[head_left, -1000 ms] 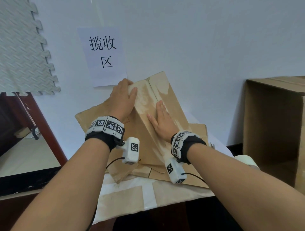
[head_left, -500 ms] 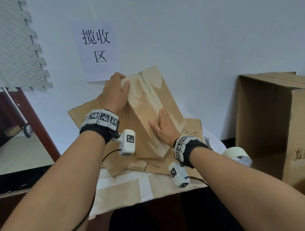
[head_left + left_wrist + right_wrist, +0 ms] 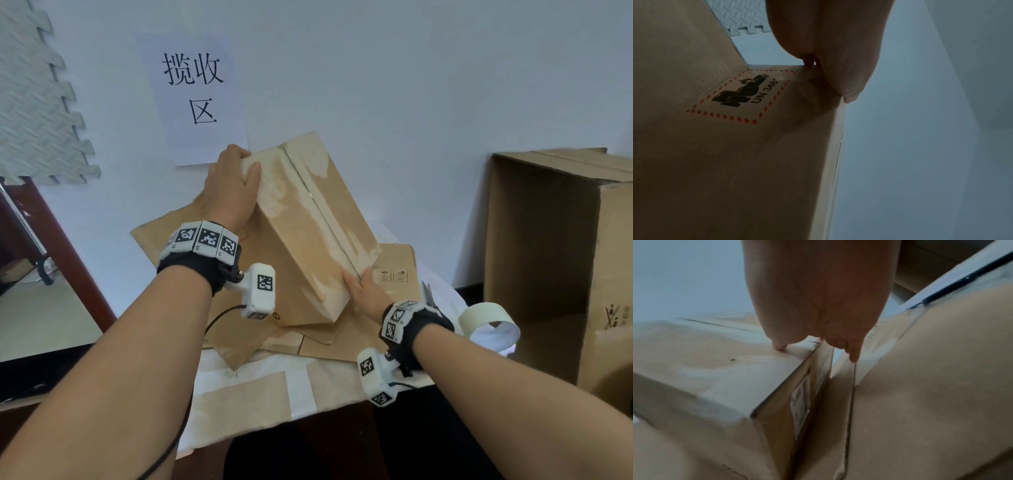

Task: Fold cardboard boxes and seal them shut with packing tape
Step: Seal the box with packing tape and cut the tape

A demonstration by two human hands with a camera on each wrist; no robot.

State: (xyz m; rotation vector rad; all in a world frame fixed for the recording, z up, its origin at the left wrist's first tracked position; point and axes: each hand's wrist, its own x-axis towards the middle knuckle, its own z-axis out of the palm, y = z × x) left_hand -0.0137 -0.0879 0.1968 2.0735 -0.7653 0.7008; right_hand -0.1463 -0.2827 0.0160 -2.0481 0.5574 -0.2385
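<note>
A folded cardboard box point(image 3: 294, 240) stands tilted on one edge, its top seam covered by pale tape point(image 3: 320, 210). My left hand point(image 3: 236, 185) grips the box's upper far corner, thumb on the taped face. My right hand point(image 3: 363, 291) holds the lower near corner, thumb on the seam's end and fingers down the side. The left wrist view shows my left hand point(image 3: 838, 56) against the box's side point(image 3: 735, 154), which bears a UN label. In the right wrist view my right hand point(image 3: 818, 308) pinches the box's corner point(image 3: 715, 369). A tape roll point(image 3: 486, 325) lies to the right.
Flat cardboard sheets point(image 3: 394, 274) lie under the box on a white-covered table point(image 3: 301, 380). Scissors point(image 3: 428, 294) rest beside the tape roll. A large open carton point(image 3: 561, 260) stands on its side at the right. A paper sign point(image 3: 193, 96) hangs on the wall behind.
My right hand has slid down the taped seam from the middle of the face to the near corner. The left hand has stayed on the upper corner.
</note>
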